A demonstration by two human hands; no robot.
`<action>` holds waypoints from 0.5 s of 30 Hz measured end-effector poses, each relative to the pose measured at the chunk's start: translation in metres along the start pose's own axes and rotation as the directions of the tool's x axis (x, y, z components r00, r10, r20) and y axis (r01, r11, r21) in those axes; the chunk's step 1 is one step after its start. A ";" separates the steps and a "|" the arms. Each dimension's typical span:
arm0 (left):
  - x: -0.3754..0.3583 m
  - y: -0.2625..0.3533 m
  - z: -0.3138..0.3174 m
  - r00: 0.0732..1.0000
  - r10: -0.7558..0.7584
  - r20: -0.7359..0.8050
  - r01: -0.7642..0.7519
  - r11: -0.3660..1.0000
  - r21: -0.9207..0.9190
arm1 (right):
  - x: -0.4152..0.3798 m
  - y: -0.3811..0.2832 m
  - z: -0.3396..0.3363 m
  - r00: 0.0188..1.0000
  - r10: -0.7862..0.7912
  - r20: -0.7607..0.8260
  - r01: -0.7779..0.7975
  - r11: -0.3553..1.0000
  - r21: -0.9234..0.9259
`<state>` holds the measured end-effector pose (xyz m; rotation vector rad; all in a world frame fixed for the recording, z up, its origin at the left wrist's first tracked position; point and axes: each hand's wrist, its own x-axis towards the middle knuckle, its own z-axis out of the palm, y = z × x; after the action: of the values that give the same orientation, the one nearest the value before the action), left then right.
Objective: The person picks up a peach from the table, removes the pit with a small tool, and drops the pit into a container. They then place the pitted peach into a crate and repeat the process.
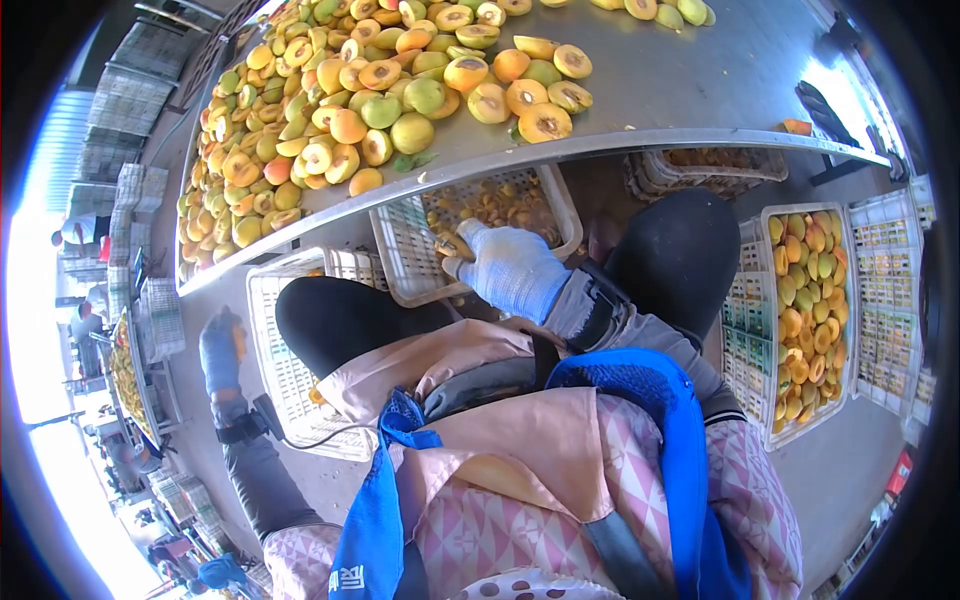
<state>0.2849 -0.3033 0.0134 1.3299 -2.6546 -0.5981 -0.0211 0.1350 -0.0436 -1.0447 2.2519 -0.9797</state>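
Observation:
My left hand (221, 352), in a pale blue glove, hangs at the left outside a white crate (285, 375); its fingers are curled round something small and orange that I cannot make out. My right hand (512, 272), in the same kind of glove, is over a white crate (408, 262) under the table edge. That crate holds small brownish-yellow pieces (505, 203). The right thumb and fingers bend round something yellow-brown, too small to name. Above, a metal table (680, 85) bears a heap of whole and halved yellow-green and orange fruit (380, 80).
At the right stands a crate of halved fruit (810, 310), beside another white crate (888, 290). A further crate (715, 172) is under the table. A dark glove (825, 108) lies on the table at the right. Crate stacks (125, 100) and people are at the far left.

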 end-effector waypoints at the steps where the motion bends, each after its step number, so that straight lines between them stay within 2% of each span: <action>1: 0.002 -0.032 0.007 0.974 0.224 -0.022 -0.207 0.930 0.304 | 0.000 -0.002 0.001 1.000 -0.016 -0.015 0.016 1.000 0.006; 2: 0.003 -0.046 0.011 0.901 0.433 0.029 -0.369 0.729 0.576 | -0.001 -0.003 0.002 0.999 -0.028 -0.021 0.028 1.000 0.008; 3: 0.004 -0.029 0.013 0.884 0.466 -0.023 -0.394 0.771 0.500 | 0.000 -0.004 0.002 0.999 -0.036 -0.032 0.036 0.999 0.008; 5: 0.009 0.067 0.036 0.838 0.532 -0.122 -0.475 0.822 0.315 | -0.004 -0.002 -0.003 0.996 -0.039 -0.085 0.042 0.999 0.027; 7: 0.009 0.172 0.062 0.895 0.409 -0.178 -0.406 0.912 0.052 | -0.003 -0.007 -0.006 0.985 -0.052 -0.162 0.064 0.995 0.071; 9: 0.023 0.248 0.100 0.774 0.610 -0.170 -0.618 0.786 0.006 | -0.005 -0.009 -0.011 0.959 -0.089 -0.270 0.149 0.966 0.211; 11: 0.003 0.348 0.130 0.737 0.674 -0.041 -0.670 0.722 -0.174 | -0.010 -0.009 -0.019 0.915 -0.122 -0.385 0.271 0.893 0.361; 13: 0.007 0.407 0.170 0.764 0.616 0.191 -0.599 0.788 -0.144 | -0.015 -0.008 -0.027 0.888 -0.124 -0.443 0.306 0.878 0.367; 14: 0.016 0.424 0.191 0.539 0.810 0.230 -0.839 0.540 0.065 | -0.018 -0.007 -0.030 0.879 -0.121 -0.461 0.321 0.865 0.385; 15: 0.022 0.436 0.211 0.273 0.907 0.322 -0.949 0.198 0.247 | -0.020 -0.005 -0.033 0.870 -0.118 -0.479 0.337 0.851 0.402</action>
<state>-0.1108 -0.0235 -0.0096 -0.5747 -3.0294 0.1053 -0.0283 0.1613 -0.0165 -0.9507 2.0484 -1.9325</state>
